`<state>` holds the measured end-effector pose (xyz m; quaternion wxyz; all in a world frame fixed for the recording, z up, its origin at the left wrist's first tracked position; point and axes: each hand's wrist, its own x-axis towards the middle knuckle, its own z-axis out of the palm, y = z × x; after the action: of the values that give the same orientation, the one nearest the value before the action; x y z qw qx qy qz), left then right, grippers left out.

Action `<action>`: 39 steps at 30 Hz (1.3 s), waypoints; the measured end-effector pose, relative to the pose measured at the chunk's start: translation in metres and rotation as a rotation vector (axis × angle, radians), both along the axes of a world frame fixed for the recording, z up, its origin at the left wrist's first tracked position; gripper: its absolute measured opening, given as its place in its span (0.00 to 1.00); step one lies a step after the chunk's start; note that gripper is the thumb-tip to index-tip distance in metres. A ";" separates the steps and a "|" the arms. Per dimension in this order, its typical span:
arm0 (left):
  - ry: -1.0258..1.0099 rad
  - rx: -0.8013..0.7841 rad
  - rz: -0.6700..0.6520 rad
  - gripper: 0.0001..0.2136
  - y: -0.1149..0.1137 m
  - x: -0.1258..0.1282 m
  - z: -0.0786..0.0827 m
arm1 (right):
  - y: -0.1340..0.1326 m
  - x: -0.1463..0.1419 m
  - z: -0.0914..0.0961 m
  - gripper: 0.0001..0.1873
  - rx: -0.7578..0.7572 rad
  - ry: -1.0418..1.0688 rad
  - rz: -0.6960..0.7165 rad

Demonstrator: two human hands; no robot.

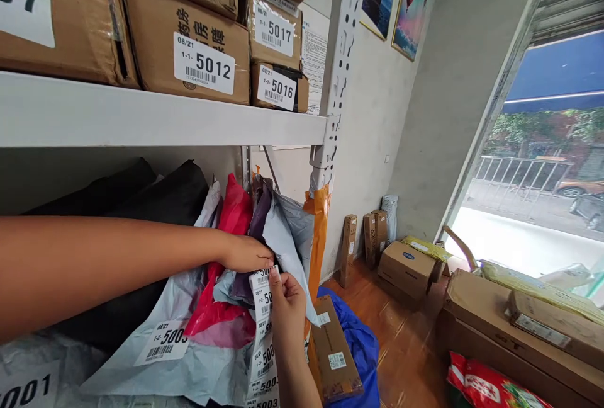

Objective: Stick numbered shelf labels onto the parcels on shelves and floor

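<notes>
My right hand (289, 301) pinches a long strip of printed labels (262, 357) near its top, and the strip hangs down in front of the bags. Reaching across from the left, my left hand (248, 254) has its fingers closed at the strip's upper end. What lies between those fingers is hidden. Around both hands stand a red-pink plastic mailing bag (236, 206), a dark purple bag (259, 216) and a light grey bag (285, 235). Below my left forearm, a larger grey bag (117, 364) carries a label (163, 342) that begins 500.
Above my hands runs a white shelf beam (165, 115), with labelled cartons (202, 36) on it. A perforated upright (333, 80) with orange tape (319, 232) stands right of the bags. More cartons (408, 266) and a blue bag (363, 339) lie on the floor.
</notes>
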<state>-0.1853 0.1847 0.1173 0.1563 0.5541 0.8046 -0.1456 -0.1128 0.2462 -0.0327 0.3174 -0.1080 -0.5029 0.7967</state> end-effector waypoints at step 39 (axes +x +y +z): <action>0.534 -0.127 0.018 0.24 -0.007 0.007 -0.043 | -0.054 0.013 -0.075 0.25 0.003 -0.030 -0.208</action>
<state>-0.1786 0.1773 0.0747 -0.0259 0.4781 0.8114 -0.3353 -0.0997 0.1923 -0.1075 0.3911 -0.1712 -0.4947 0.7570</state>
